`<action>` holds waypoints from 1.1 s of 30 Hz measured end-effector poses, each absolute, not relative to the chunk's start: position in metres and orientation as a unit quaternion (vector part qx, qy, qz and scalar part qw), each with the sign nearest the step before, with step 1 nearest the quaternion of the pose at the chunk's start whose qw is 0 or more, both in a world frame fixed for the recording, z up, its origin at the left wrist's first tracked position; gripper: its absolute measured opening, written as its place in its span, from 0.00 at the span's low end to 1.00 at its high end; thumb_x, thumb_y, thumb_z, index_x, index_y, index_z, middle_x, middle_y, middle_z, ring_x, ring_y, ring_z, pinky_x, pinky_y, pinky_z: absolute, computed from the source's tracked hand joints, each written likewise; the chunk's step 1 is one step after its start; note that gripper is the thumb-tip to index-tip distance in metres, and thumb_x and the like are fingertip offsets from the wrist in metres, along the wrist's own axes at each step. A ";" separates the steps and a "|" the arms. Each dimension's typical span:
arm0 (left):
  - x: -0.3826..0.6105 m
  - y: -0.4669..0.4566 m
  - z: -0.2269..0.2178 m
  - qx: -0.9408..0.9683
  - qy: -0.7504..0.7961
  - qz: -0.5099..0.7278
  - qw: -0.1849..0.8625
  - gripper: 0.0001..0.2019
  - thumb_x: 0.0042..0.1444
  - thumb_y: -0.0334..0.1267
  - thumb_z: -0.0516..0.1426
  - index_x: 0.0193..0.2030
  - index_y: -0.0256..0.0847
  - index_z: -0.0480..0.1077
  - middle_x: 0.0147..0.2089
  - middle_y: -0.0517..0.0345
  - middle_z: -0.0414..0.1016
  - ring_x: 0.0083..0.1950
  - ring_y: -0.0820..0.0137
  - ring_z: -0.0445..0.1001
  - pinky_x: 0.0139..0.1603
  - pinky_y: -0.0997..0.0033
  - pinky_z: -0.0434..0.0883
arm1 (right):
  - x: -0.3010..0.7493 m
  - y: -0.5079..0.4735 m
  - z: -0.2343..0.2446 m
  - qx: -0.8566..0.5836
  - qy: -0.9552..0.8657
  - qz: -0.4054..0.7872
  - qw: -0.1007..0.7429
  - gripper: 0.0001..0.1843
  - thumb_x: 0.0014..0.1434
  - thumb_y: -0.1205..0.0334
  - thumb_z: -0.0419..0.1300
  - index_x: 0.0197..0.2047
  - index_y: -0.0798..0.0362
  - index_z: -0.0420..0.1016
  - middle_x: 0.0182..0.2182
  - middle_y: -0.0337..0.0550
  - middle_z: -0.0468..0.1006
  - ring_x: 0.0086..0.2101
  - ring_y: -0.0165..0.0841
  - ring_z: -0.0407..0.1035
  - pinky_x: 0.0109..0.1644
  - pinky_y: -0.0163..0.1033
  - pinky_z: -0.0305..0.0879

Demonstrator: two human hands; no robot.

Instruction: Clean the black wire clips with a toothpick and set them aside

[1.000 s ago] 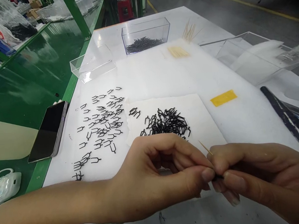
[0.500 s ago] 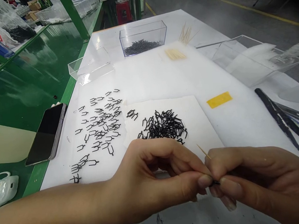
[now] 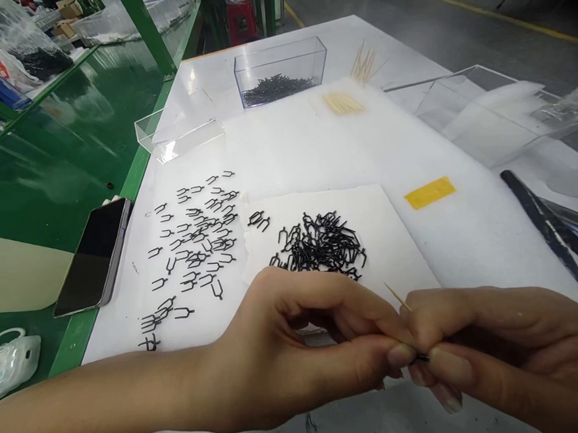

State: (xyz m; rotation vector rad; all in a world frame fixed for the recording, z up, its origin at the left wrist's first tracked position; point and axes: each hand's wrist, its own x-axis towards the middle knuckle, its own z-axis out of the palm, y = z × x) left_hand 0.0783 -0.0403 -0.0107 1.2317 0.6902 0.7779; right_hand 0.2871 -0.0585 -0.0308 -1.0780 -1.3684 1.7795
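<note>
My left hand [image 3: 308, 347] and my right hand [image 3: 496, 354] meet fingertip to fingertip low in the view. A small black clip [image 3: 421, 357] is pinched between the two thumbs and forefingers. A wooden toothpick [image 3: 397, 297] sticks up out of my right hand's pinch. Just beyond my hands lies a heap of black clips [image 3: 320, 244] on a white sheet [image 3: 384, 236]. To the left, several black clips [image 3: 196, 239] lie spread out singly on the white foam pad [image 3: 313, 142].
A phone [image 3: 93, 253] lies at the table's left edge. Two clear boxes [image 3: 279, 69], [image 3: 178, 128] stand at the back, the first holding black parts. Toothpicks [image 3: 345, 100], a yellow strip [image 3: 430, 192], black tweezers [image 3: 547, 231] and a clear tray [image 3: 489, 110] sit to the right.
Both hands stay pinched together at the same spot; only the camera has shifted slightly. Nothing on the table has moved.
</note>
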 end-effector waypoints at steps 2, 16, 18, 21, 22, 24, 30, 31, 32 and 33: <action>0.078 -0.040 -0.010 0.562 0.305 0.349 0.685 0.09 0.52 0.17 0.61 0.36 0.33 0.76 0.31 0.58 0.80 0.30 0.79 0.75 0.32 0.87 0.73 | 0.287 -0.059 -0.031 -0.414 -0.521 0.675 0.319 0.06 0.57 0.53 0.65 0.28 0.36 0.82 0.18 0.35 0.71 0.20 0.28 0.64 0.22 0.29 0.63; 0.078 -0.039 -0.010 0.589 0.298 0.346 0.667 0.10 0.51 0.16 0.62 0.38 0.31 0.77 0.33 0.55 0.82 0.34 0.77 0.79 0.36 0.88 0.74 | 0.288 -0.057 -0.028 -0.416 -0.506 0.683 0.322 0.05 0.55 0.52 0.67 0.29 0.38 0.83 0.17 0.35 0.73 0.19 0.26 0.66 0.22 0.26 0.64; 0.078 -0.039 -0.009 0.585 0.300 0.343 0.671 0.10 0.52 0.16 0.61 0.37 0.31 0.77 0.32 0.54 0.81 0.33 0.76 0.79 0.35 0.86 0.75 | 0.288 -0.057 -0.031 -0.409 -0.508 0.685 0.325 0.04 0.56 0.53 0.67 0.29 0.37 0.83 0.17 0.35 0.74 0.19 0.26 0.67 0.23 0.25 0.65; 0.080 -0.040 -0.009 0.540 0.309 0.348 0.701 0.10 0.52 0.16 0.60 0.36 0.32 0.76 0.30 0.58 0.79 0.31 0.79 0.76 0.34 0.87 0.73 | 0.287 -0.057 -0.034 -0.408 -0.491 0.696 0.328 0.03 0.55 0.55 0.67 0.30 0.37 0.83 0.18 0.34 0.74 0.20 0.25 0.68 0.24 0.24 0.67; 0.082 -0.041 -0.009 0.512 0.313 0.350 0.720 0.10 0.51 0.16 0.61 0.35 0.33 0.75 0.29 0.60 0.77 0.30 0.80 0.75 0.34 0.88 0.73 | 0.286 -0.056 -0.034 -0.407 -0.486 0.699 0.331 0.03 0.55 0.56 0.67 0.30 0.37 0.83 0.18 0.33 0.74 0.21 0.25 0.68 0.25 0.23 0.68; 0.084 -0.043 -0.010 0.448 0.320 0.349 0.758 0.10 0.50 0.16 0.62 0.34 0.33 0.73 0.28 0.62 0.75 0.29 0.83 0.73 0.32 0.90 0.72 | 0.285 -0.055 -0.035 -0.407 -0.479 0.700 0.338 0.04 0.55 0.57 0.67 0.31 0.37 0.83 0.18 0.33 0.72 0.21 0.25 0.68 0.26 0.23 0.70; 0.087 -0.042 -0.011 0.337 0.321 0.325 0.823 0.09 0.50 0.20 0.65 0.32 0.33 0.72 0.28 0.62 0.74 0.28 0.83 0.73 0.31 0.88 0.74 | 0.284 -0.052 -0.031 -0.432 -0.524 0.657 0.329 0.06 0.56 0.49 0.66 0.30 0.36 0.83 0.16 0.34 0.71 0.18 0.26 0.67 0.24 0.25 0.71; 0.087 -0.042 -0.011 0.332 0.323 0.324 0.825 0.09 0.49 0.20 0.66 0.32 0.33 0.72 0.28 0.62 0.74 0.27 0.83 0.73 0.31 0.88 0.74 | 0.284 -0.052 -0.030 -0.442 -0.529 0.640 0.338 0.06 0.56 0.48 0.66 0.29 0.36 0.83 0.15 0.34 0.71 0.18 0.26 0.67 0.24 0.25 0.71; 0.087 -0.042 -0.011 0.330 0.326 0.324 0.824 0.09 0.49 0.20 0.66 0.32 0.33 0.72 0.28 0.62 0.75 0.27 0.83 0.73 0.31 0.88 0.74 | 0.284 -0.053 -0.029 -0.447 -0.537 0.626 0.345 0.06 0.55 0.48 0.66 0.29 0.35 0.83 0.15 0.34 0.70 0.17 0.26 0.66 0.23 0.25 0.71; 0.087 -0.042 -0.011 0.330 0.329 0.324 0.823 0.09 0.49 0.20 0.66 0.32 0.33 0.72 0.28 0.62 0.75 0.27 0.82 0.73 0.31 0.88 0.74 | 0.284 -0.053 -0.029 -0.450 -0.544 0.615 0.351 0.07 0.55 0.47 0.66 0.28 0.35 0.82 0.14 0.34 0.69 0.17 0.27 0.66 0.22 0.26 0.70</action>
